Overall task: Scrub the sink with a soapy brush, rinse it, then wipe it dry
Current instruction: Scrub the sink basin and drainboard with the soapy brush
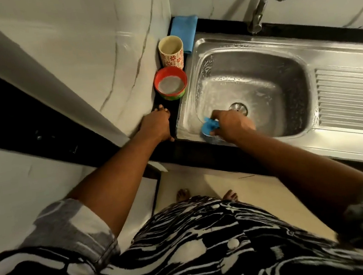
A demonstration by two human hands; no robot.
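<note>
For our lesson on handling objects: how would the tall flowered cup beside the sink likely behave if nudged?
The flowered cup is tall and narrow, so it probably tips easily. It looks empty, so likely light. It stands right by the red bowl, which it might knock.

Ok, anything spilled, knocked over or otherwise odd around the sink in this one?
Nothing stands out. The floral cup and red bowl stand upright on the counter, the blue cloth lies behind them, the right hand holds the blue brush in the sudsy sink, and the left hand rests on the counter.
</note>
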